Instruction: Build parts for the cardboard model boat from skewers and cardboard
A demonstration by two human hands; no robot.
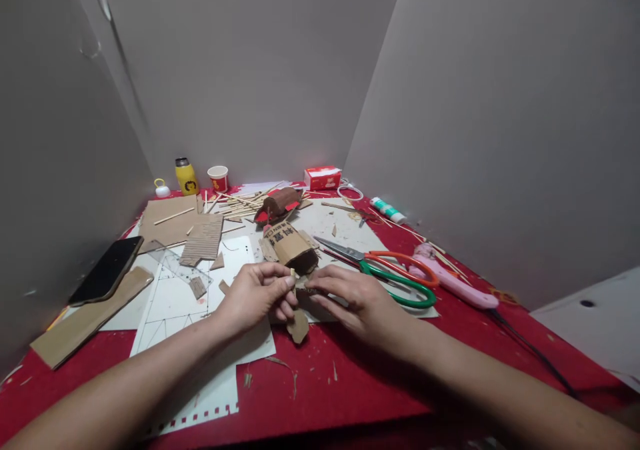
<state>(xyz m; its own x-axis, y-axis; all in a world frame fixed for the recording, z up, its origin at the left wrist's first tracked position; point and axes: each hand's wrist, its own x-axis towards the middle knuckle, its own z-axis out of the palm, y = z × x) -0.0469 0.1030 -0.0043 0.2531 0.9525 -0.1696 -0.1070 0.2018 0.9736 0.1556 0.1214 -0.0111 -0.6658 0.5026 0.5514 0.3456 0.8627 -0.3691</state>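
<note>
Thumb and forefinger of my left hand (255,297) pinch a small cardboard piece near the front of the white sheet. My right hand (363,303) is closed at the other side of it, fingertips on the same small cardboard scrap; its exact shape is partly hidden by the fingers. Below my left fingers a rounded piece of cardboard (299,328) shows; whether it is joined to the held piece I cannot tell. Just beyond both hands lies a folded cardboard box shape (290,242) with dark print and an open end facing me.
Scissors (390,267) with orange and green handles lie to the right, beside a pink glue gun (455,283) with a cord. A brown rolled model (281,203) and thin sticks (240,203) sit farther back. At left are a phone (107,270), cardboard strip (95,313) and drawn paper (170,310).
</note>
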